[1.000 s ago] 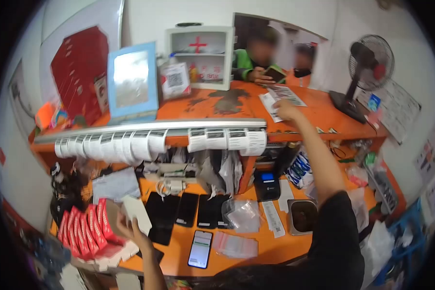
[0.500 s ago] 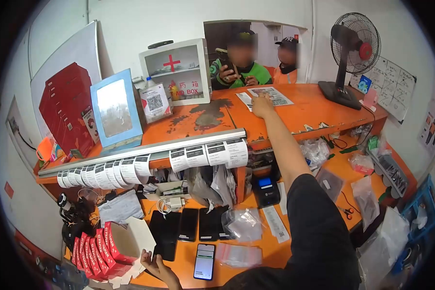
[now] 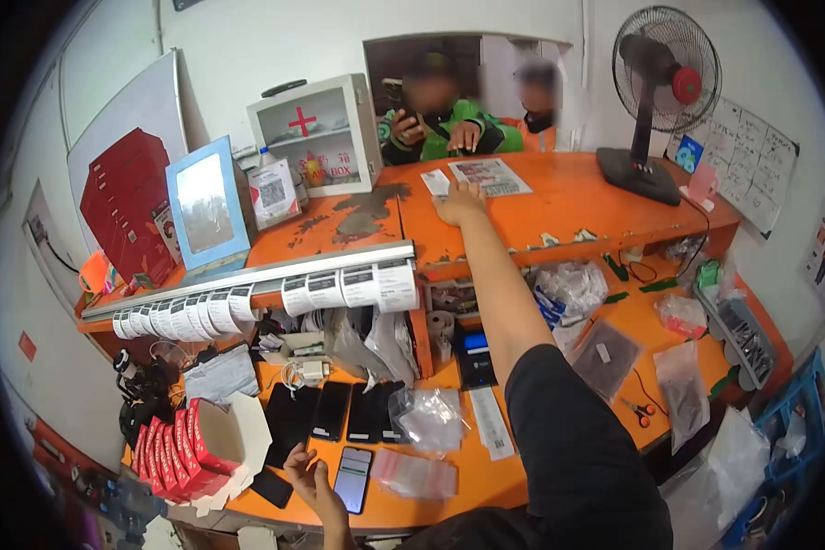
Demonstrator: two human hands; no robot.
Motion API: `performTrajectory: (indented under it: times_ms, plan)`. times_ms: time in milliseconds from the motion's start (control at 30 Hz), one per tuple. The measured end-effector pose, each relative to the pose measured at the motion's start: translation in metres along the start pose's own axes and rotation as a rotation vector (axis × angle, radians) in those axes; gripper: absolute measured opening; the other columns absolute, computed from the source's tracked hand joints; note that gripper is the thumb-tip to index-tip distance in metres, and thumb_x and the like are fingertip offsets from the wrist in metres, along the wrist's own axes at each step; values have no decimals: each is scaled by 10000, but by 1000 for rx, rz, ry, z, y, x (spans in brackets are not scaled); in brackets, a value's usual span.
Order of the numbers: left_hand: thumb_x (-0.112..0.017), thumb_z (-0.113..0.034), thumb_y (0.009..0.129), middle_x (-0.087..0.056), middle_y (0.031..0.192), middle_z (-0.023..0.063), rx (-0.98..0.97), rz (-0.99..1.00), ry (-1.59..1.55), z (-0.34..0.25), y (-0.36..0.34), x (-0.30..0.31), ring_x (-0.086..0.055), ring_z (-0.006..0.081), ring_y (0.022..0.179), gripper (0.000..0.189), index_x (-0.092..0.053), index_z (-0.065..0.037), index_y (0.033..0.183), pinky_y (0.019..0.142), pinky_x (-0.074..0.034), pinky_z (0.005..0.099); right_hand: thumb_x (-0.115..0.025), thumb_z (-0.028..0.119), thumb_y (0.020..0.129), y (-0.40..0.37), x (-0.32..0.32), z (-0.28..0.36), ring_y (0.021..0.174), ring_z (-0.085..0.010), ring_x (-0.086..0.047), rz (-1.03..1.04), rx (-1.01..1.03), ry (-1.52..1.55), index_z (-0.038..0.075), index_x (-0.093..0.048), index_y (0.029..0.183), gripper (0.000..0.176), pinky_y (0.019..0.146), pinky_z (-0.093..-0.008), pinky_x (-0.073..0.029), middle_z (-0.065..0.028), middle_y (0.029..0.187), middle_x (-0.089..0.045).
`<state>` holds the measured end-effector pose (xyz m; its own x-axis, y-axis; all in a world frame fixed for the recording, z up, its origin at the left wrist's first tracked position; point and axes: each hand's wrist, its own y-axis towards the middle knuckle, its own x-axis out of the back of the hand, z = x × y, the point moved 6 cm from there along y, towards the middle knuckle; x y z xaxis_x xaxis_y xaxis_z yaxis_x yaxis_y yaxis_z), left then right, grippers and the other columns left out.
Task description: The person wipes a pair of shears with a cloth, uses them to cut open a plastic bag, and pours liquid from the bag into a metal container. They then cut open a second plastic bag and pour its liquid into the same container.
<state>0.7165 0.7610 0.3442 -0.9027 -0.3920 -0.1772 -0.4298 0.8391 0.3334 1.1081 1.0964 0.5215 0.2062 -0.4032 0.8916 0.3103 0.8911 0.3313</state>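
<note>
On the upper orange wooden counter [image 3: 559, 197]: right hand [image 3: 458, 202] lies palm down, fingers stretched flat, pinching nothing.
Small white paper slip [image 3: 435, 181]: just beyond the right fingertips, beside a printed paper sheet [image 3: 490, 174].
Lower orange desk [image 3: 495, 481]: left hand [image 3: 310, 472] hovers open, fingers loosely spread, empty.
Lit-screen black smartphone [image 3: 352, 478]: flat, just beside the left hand.
Row of dark phones [image 3: 339, 412]: lying behind it.
</note>
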Motion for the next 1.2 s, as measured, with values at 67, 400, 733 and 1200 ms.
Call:
performTrajectory:
  times_ms: [67, 400, 733, 1200]
  plan:
    - [-505, -18, 798, -426, 1174, 103, -6, 30, -13, -11, -9, -17, -461, 166, 982, 232, -434, -52, 1017, 865, -368, 290, -462, 540, 804, 0, 3, -3, 1258, -323, -278, -109, -4, 216, 12, -250, 1357, 793, 1047, -398, -183, -163, 1380, -297]
    - [-504, -12, 831, -500, 1071, 117, -37, 276, -40, -33, -26, -124, -511, 155, 954, 203, -441, -35, 1023, 886, -385, 293, -564, 264, 858, -170, 105, -115, 1109, -202, -477, 449, 482, 661, 24, -352, 1299, 546, 921, -304, -385, -157, 1189, -491]
    - [-521, -3, 823, -516, 1016, 83, 71, 712, -197, -14, -107, -303, -503, 131, 892, 252, -428, -37, 1055, 826, -388, 271, -663, 322, 754, -379, 14, -430, 778, -246, -602, 105, 11, 101, -25, -636, 722, 350, 663, -331, -469, -174, 902, -615]
    - [-556, -33, 803, -579, 853, 74, -36, 778, 254, 9, -121, -323, -547, 148, 797, 141, -509, -6, 933, 752, -426, 271, -648, 242, 693, -319, -104, -556, 864, -350, -588, -431, -786, 137, -52, -525, 854, 356, 737, -421, -458, -222, 918, -585]
